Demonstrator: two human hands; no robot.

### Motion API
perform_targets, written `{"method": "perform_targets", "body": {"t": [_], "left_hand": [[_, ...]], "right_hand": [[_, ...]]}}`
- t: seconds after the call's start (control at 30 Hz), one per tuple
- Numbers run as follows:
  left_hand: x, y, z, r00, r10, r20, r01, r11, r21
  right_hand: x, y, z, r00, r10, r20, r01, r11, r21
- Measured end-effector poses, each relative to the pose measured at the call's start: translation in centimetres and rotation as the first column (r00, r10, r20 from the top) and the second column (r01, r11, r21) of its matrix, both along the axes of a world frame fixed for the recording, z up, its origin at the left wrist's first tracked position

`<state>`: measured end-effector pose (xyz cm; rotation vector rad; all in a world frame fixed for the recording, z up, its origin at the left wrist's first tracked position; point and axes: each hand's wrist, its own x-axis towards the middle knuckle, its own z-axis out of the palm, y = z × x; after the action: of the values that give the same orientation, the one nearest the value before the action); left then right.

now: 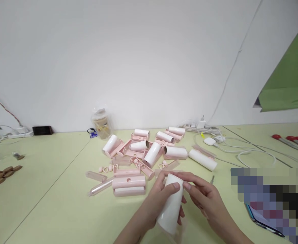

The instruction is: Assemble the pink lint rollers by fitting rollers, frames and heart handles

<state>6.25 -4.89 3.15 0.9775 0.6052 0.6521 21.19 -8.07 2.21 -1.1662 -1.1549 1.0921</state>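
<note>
A white paper roll is tilted up near the table's front edge. My left hand wraps round it, thumb across its front and fingertips showing at its far side. At the roll's upper end, my right hand pinches the rim or sheet edge between thumb and fingers. Something clear hangs at the roll's lower end; its shape is hard to make out. Left of my hands lies a closed pink roller case with a white roll inside. Beyond my hands is a pile of pink case parts and white rolls.
Clear tubes lie left of the pile. A bagged cup stands against the wall. White cables and a charger spread to the right, near red-handled tools. Brown wooden pieces lie at far left, a phone at front right.
</note>
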Motion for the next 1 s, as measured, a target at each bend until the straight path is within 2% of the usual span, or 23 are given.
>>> {"method": "perform_targets", "body": {"t": [0.1,0.2,0.3,0.37,0.43,0.53,0.6,0.63,0.73,0.87,0.93,1.0], "left_hand": [[0.4,0.0,-0.1,0.999,0.047,0.014,-0.047,0.998,-0.029],[0.9,-0.1,-0.2,0.978,0.204,0.052,-0.198,0.975,-0.1],[1.2,-0.1,-0.1,0.923,0.382,0.047,-0.367,0.909,-0.197],[1.3,0.0,0.1,0.885,0.463,0.038,-0.432,0.85,-0.301],[1.3,0.3,0.3,0.836,0.544,0.07,-0.479,0.786,-0.391],[1.3,0.7,0.4,0.724,0.665,0.182,-0.548,0.716,-0.433],[1.4,0.8,0.2,0.68,0.696,0.231,-0.568,0.699,-0.435],[1.5,0.8,0.1,0.68,0.693,0.24,-0.564,0.704,-0.432],[1.8,0.5,-0.2,0.718,0.647,0.255,-0.519,0.743,-0.423],[2.0,-0.1,-0.4,0.781,0.564,0.268,-0.445,0.804,-0.395],[2.0,-0.3,-0.3,0.821,0.511,0.255,-0.397,0.832,-0.388],[1.8,-0.4,-0.1,0.851,0.464,0.245,-0.346,0.847,-0.404]], "right_hand": [[0.1,0.3,-0.2,0.998,-0.046,-0.039,0.045,0.999,-0.015],[0.3,0.8,0.0,0.939,-0.113,-0.324,0.097,0.993,-0.064],[0.3,1.0,0.4,0.784,-0.145,-0.603,0.133,0.989,-0.064],[0.2,0.8,0.7,0.77,-0.13,-0.625,0.119,0.991,-0.059],[0.0,0.5,0.8,0.822,-0.042,-0.567,0.027,0.999,-0.035],[-0.2,-0.1,0.7,0.889,0.153,-0.431,-0.144,0.988,0.055],[-0.3,-0.3,0.4,0.938,0.219,-0.269,-0.18,0.97,0.161],[-0.4,-0.4,0.2,0.961,0.219,-0.169,-0.177,0.957,0.23],[-0.4,-0.5,-0.4,0.987,0.119,0.111,-0.156,0.878,0.452],[-0.2,-0.5,-1.2,0.929,-0.103,0.355,-0.159,0.755,0.636],[-0.1,-0.5,-1.4,0.893,-0.2,0.403,-0.134,0.737,0.662],[-0.1,-0.5,-1.5,0.887,-0.221,0.405,-0.111,0.75,0.652]]}}
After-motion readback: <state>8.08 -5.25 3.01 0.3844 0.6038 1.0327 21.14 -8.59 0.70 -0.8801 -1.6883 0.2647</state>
